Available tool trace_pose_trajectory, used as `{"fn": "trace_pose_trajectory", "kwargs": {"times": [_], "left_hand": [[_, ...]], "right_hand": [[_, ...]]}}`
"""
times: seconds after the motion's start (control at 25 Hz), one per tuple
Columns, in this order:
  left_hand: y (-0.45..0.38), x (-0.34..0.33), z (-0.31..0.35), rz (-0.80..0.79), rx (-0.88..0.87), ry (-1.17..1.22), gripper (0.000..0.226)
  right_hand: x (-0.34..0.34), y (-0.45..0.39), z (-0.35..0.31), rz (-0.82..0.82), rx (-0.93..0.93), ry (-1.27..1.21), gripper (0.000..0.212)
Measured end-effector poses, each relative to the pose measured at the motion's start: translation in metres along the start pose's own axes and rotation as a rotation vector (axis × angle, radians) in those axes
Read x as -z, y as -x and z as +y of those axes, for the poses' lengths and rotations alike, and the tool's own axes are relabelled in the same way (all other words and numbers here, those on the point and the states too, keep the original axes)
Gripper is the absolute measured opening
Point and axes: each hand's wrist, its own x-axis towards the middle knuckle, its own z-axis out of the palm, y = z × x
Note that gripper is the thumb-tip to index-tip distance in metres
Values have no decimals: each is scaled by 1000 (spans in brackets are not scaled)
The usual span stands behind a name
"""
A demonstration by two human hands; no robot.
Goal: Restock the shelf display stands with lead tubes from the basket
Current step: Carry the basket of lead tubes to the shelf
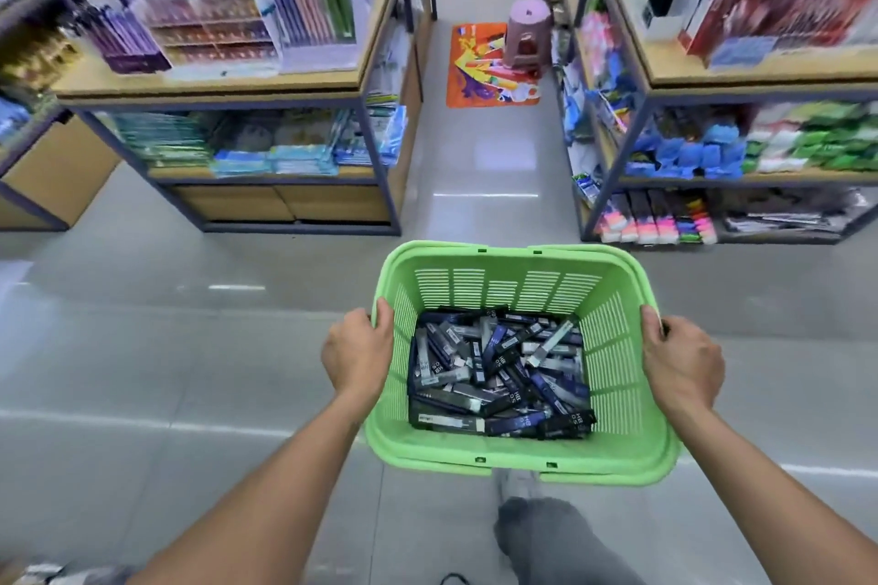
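Restock barely begun: left hand (357,354) & right hand (680,361), fingers curled over rims, carry green basket (503,458), heaped w/ lead tubes (499,375), shelves ahead.

Pink plastic stool (528,33) stands at far end of aisle, on edge of orange patterned floor mat (484,67). Glossy grey tile floor (190,337) w/ light reflections. Grey trouser leg (556,542) at bottom.
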Motion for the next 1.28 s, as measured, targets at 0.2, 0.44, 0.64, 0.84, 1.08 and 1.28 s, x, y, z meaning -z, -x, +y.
{"fn": "trace_pose_trajectory", "kwargs": {"times": [0.2, 0.44, 0.64, 0.84, 1.08, 1.28], "left_hand": [[-131, -55, 93, -41, -93, -47, 58], [-291, -96, 215, -50, -137, -65, 60], [-449, -133, 301, -44, -125, -25, 58], [-623, -176, 373, -43, -168, -21, 63], [-808, -213, 476, -34, -182, -18, 62], [-963, -275, 556, -39, -111, -27, 60]], "right_hand": [[-38, -138, -59, -1, -36, 14, 51], [-73, -315, -149, 8, -50, 18, 50], [-119, -459, -249, 14, -30, 21, 50], [-179, -588, -348, 57, -37, 38, 48], [-238, -757, -464, 79, -38, 49, 51], [-309, -923, -550, 25, -31, 45, 50]]}}
